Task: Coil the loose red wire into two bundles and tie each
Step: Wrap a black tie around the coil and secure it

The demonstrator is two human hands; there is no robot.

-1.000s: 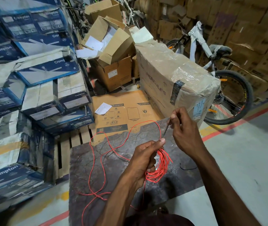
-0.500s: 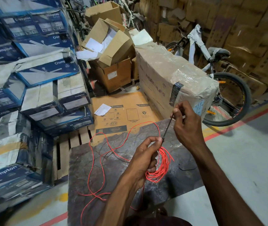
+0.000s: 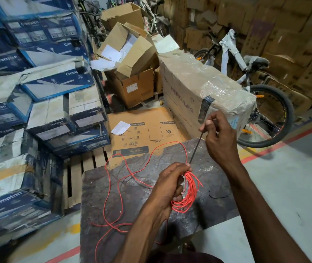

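Left hand: the left hand (image 3: 167, 186) is closed around a coil (image 3: 188, 194) of red wire, fingers curled through its loops; its thumb and forefinger also nip the lower end of a black tie (image 3: 196, 149).
Right hand: the right hand (image 3: 220, 137) sits at 1 o'clock from the left, fingers curled, pinching the upper end of the black tie and holding it taut and slanted.
Coil: it hangs from the left hand just above the counter (image 3: 208, 217), its loops drooping toward 5 o'clock.
Loose wire: the rest of the red wire (image 3: 121, 198) trails from the coil in wide slack loops over the counter toward 9 and 10 o'clock, and one strand drops off the near edge at 7 o'clock.
Spare tie: a second black tie (image 3: 218, 194) lies curled on the counter at 3 o'clock from the coil, apart from it.
Counter: dark, mottled, stone-like top.
Beyond the counter: a flat brown carton (image 3: 145, 130) at 12 o'clock, a plastic-wrapped carton (image 3: 198, 86) at 1 o'clock, and a bicycle (image 3: 269, 114) at 2 o'clock.
Left side: stacked blue-and-white boxes (image 3: 56, 82) from 9 to 11 o'clock, with a wooden pallet (image 3: 79, 168) beside the counter.
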